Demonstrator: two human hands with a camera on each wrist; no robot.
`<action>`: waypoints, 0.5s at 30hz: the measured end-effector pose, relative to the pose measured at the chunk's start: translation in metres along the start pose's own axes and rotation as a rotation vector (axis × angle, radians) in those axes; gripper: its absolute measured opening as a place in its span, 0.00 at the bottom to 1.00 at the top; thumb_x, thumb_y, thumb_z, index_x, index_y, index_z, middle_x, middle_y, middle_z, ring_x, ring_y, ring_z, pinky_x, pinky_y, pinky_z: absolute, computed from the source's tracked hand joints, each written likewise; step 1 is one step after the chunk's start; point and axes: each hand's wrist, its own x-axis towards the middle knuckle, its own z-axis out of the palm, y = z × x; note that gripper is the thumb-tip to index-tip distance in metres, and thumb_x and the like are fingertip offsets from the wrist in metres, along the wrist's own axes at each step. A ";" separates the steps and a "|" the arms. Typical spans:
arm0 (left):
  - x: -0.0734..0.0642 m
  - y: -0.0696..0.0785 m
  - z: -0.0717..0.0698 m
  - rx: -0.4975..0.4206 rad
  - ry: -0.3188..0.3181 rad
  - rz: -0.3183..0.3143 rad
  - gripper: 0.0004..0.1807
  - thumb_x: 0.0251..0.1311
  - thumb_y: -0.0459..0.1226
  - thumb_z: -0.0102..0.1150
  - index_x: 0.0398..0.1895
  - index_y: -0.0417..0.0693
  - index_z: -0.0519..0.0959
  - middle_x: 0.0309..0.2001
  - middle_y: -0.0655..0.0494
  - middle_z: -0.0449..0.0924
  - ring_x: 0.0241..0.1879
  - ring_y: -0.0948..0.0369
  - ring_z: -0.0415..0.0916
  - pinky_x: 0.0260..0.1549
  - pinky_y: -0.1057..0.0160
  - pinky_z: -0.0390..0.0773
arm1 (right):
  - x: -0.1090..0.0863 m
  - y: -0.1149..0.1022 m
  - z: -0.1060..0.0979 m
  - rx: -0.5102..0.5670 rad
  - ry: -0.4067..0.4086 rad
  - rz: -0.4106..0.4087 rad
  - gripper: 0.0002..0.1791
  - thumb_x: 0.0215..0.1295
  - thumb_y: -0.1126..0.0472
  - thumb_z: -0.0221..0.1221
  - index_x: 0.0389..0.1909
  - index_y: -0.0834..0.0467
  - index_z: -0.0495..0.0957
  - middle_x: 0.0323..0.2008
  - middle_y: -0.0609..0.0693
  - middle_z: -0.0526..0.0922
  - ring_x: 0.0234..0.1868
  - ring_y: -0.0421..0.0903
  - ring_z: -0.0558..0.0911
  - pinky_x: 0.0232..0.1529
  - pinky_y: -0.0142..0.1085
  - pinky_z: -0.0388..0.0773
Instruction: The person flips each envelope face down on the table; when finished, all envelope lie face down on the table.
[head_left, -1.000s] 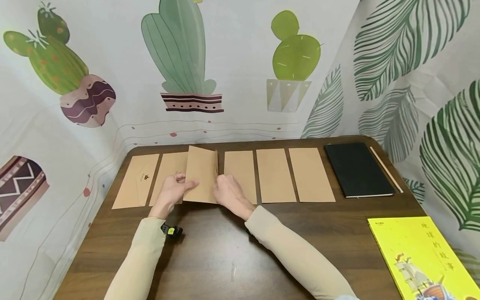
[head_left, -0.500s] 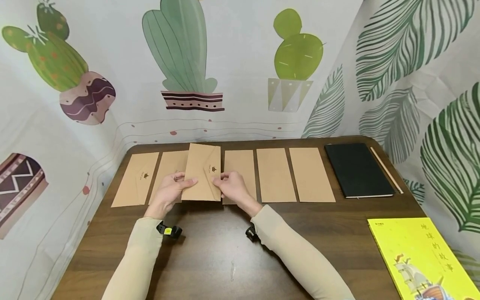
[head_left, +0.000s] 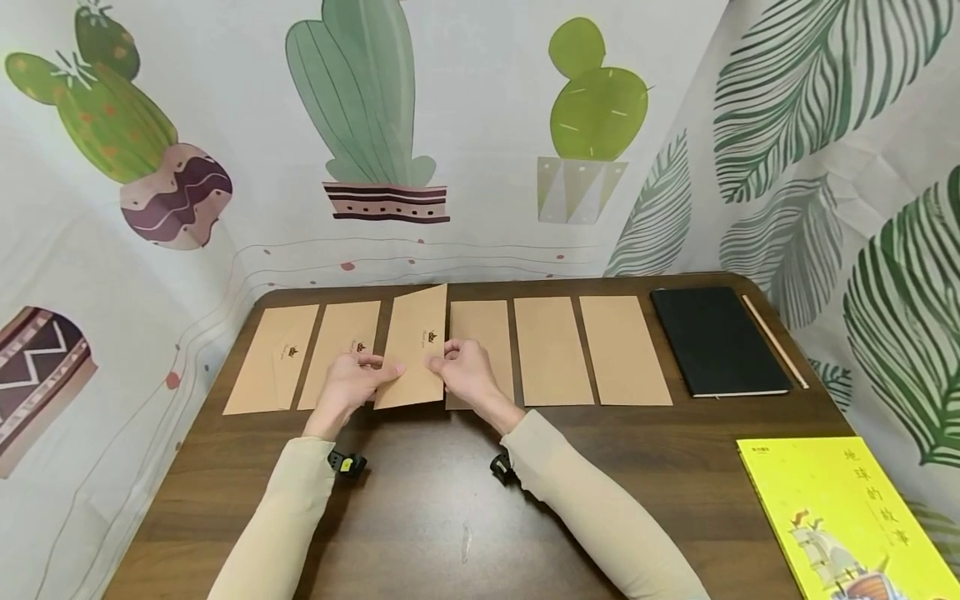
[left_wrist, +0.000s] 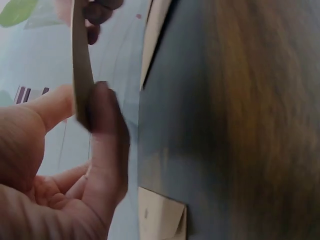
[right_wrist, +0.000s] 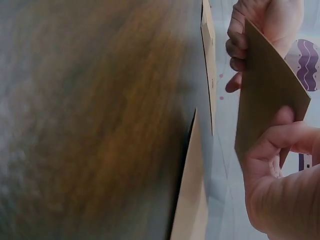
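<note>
Both hands hold up a brown kraft envelope (head_left: pixel 411 321) with a small dark crown print near its right edge. It is tilted above the back of the table. My left hand (head_left: pixel 348 385) pinches the envelope's left edge between thumb and fingers. On the opposite edge, the thumb and fingers of my right hand (head_left: pixel 468 371) grip it just below the print. The left wrist view shows the envelope (left_wrist: pixel 81 65) nearly edge-on, between thumb and finger. From the right wrist, its plain back (right_wrist: pixel 265 90) is visible, with a hand at either side.
Brown envelopes lie in a row: a crown-printed one (head_left: pixel 273 358) at far left, another (head_left: pixel 341 329) beside it, and plain ones (head_left: pixel 553 350) to the right. Farther right are a black notebook (head_left: pixel 716 342), a thin stick (head_left: pixel 776 342) and a yellow book (head_left: pixel 840 492).
The right hand has gone from bunched at the envelope's right edge to pinching it. The crown print has come into view, the flap now looks flat, and the envelope has turned and shifted slightly right.
</note>
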 end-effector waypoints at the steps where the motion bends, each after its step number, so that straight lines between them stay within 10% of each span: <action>1: 0.000 0.001 0.001 0.033 0.009 0.021 0.34 0.66 0.51 0.75 0.65 0.36 0.82 0.66 0.35 0.83 0.42 0.56 0.86 0.37 0.67 0.82 | 0.000 -0.001 0.000 -0.020 0.012 -0.009 0.05 0.71 0.64 0.66 0.41 0.62 0.83 0.24 0.44 0.82 0.19 0.39 0.75 0.22 0.27 0.71; 7: -0.003 0.006 0.010 0.199 0.080 0.123 0.28 0.67 0.51 0.74 0.55 0.35 0.85 0.52 0.37 0.91 0.35 0.55 0.90 0.32 0.66 0.80 | -0.001 -0.005 -0.001 -0.141 0.091 -0.076 0.03 0.67 0.64 0.66 0.36 0.59 0.83 0.25 0.43 0.79 0.26 0.39 0.75 0.29 0.30 0.71; 15: -0.008 0.011 0.020 0.123 0.030 0.285 0.25 0.74 0.46 0.69 0.61 0.34 0.84 0.40 0.38 0.93 0.29 0.56 0.92 0.28 0.64 0.86 | -0.005 -0.011 0.003 -0.178 0.109 -0.118 0.06 0.67 0.65 0.68 0.41 0.62 0.83 0.30 0.51 0.86 0.21 0.40 0.83 0.26 0.30 0.79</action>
